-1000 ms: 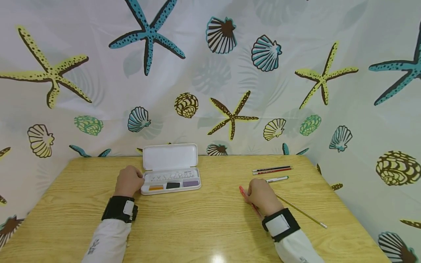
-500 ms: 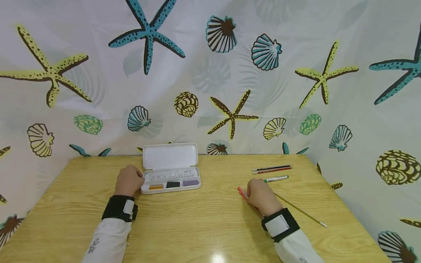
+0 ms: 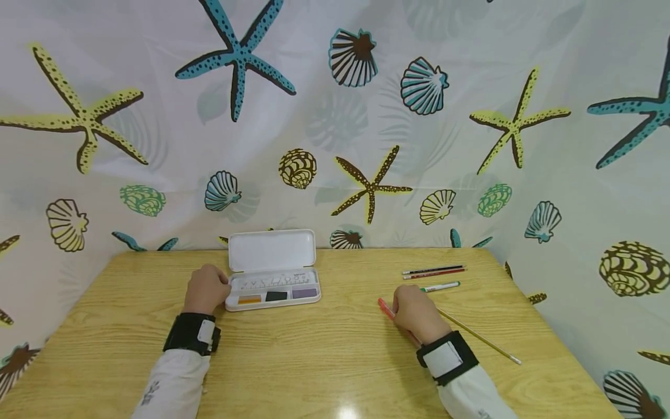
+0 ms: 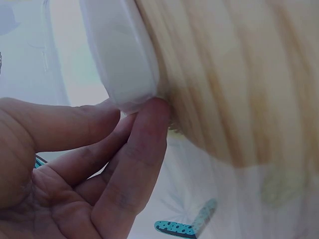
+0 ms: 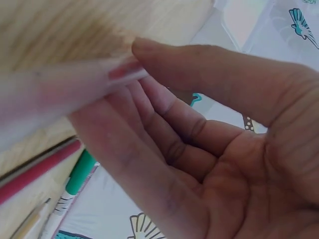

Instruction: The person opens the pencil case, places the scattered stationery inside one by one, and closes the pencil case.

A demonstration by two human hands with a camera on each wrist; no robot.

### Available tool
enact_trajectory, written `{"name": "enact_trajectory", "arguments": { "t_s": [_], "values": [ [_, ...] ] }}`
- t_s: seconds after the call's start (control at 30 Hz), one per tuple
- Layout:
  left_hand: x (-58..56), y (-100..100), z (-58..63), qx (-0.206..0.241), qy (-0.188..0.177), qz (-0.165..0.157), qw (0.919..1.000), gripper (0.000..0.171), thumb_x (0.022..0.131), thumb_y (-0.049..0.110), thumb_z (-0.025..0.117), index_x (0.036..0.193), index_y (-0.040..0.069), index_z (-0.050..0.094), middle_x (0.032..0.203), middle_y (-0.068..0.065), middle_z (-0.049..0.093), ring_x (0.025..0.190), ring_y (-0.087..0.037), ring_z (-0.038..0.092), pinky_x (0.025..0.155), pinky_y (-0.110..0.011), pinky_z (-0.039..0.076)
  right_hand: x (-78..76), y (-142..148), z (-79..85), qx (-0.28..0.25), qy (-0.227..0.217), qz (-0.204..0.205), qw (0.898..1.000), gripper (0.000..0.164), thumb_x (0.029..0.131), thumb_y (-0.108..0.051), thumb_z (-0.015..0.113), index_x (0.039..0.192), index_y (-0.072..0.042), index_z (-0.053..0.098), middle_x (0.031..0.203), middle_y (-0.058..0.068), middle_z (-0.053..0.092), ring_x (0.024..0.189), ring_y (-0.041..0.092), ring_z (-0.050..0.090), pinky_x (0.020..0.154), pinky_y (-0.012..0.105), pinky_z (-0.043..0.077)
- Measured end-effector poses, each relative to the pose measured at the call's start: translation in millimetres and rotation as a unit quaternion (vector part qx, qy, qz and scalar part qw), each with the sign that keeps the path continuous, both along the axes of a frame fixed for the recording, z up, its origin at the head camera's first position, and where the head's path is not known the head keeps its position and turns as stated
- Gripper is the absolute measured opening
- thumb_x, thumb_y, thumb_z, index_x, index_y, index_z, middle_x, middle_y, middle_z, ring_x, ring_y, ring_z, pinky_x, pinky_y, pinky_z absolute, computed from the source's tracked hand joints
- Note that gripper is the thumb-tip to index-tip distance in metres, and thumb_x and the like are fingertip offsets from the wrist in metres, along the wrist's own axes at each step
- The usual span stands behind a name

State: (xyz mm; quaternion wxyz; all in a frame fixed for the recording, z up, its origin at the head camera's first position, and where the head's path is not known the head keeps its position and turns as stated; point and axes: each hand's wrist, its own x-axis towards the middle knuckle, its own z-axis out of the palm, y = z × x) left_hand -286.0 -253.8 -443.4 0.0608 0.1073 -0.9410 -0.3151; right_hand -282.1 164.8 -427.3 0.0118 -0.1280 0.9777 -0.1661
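An open white pencil case (image 3: 272, 250) lies at the back of the table, left of the middle. My left hand (image 3: 206, 289) pinches its left end between thumb and fingertips, as the left wrist view shows close up on the white case (image 4: 122, 55). Inside are a clear ruler (image 3: 274, 280), an orange block (image 3: 249, 299), a black block (image 3: 275, 296) and a purple block (image 3: 304, 293). On the right, my right hand (image 3: 419, 314) holds a red pen (image 3: 386, 308) low over the table; thumb and forefinger are at the pen (image 5: 50, 92) in the right wrist view.
Beyond my right hand lie a black pencil (image 3: 434, 270), a red pencil (image 3: 437, 273) and a white marker with a green end (image 3: 442, 286). A yellow pencil (image 3: 481, 336) lies slantwise right of the hand. A patterned cloth (image 3: 314, 128) hangs behind the wooden table (image 3: 303, 355).
The red pen's end has shifted very slightly left and down with my right hand, and a little more of the green-ended marker shows. My left hand has stayed on the pencil case.
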Motion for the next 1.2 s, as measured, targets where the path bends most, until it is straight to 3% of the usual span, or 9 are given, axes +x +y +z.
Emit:
{"name": "enact_trajectory", "arguments": {
  "t_s": [0.33,0.5,0.93,1.2],
  "values": [
    [2.2,1,0.9,0.0,0.005,0.0,1.0,0.009,0.084,0.0,0.065,0.082,-0.008,0.07,0.078,-0.018,0.066,0.069,-0.032,0.06,0.058,-0.039,0.048,-0.8,-14,19.5,0.023,0.009,0.013,1.0,0.021,0.074,0.012,0.069,0.07,-0.007,0.06,0.07,0.004,0.058,0.064,0.019,0.051,0.057,0.033,0.043],
    [3.1,2,1.2,0.003,0.007,0.003,1.0,0.009,0.083,-0.001,0.065,0.082,-0.008,0.07,0.077,-0.018,0.066,0.068,-0.032,0.06,0.056,-0.037,0.047,-2.9,-26,33.3,0.039,0.018,0.016,0.999,0.018,0.075,0.009,0.074,0.076,-0.006,0.065,0.073,0.003,0.06,0.065,0.019,0.053,0.057,0.033,0.045],
    [0.7,0,0.2,0.002,-0.002,0.004,1.0,0.011,0.085,0.001,0.066,0.086,-0.009,0.071,0.081,-0.02,0.067,0.071,-0.032,0.061,0.059,-0.037,0.048,-10.7,-70,66.2,0.049,0.057,0.045,0.996,0.015,0.081,0.007,0.072,0.086,-0.007,0.072,0.084,0.004,0.068,0.069,0.018,0.058,0.058,0.034,0.05],
    [0.2,1,0.1,0.003,-0.004,0.007,1.0,0.011,0.084,0.001,0.066,0.086,-0.009,0.071,0.08,-0.02,0.067,0.071,-0.032,0.061,0.059,-0.037,0.048,-13.0,-101,76.4,0.049,0.096,0.082,0.991,0.013,0.084,0.005,0.069,0.09,-0.006,0.073,0.084,0.006,0.069,0.071,0.019,0.059,0.061,0.035,0.051]
  ]
}}
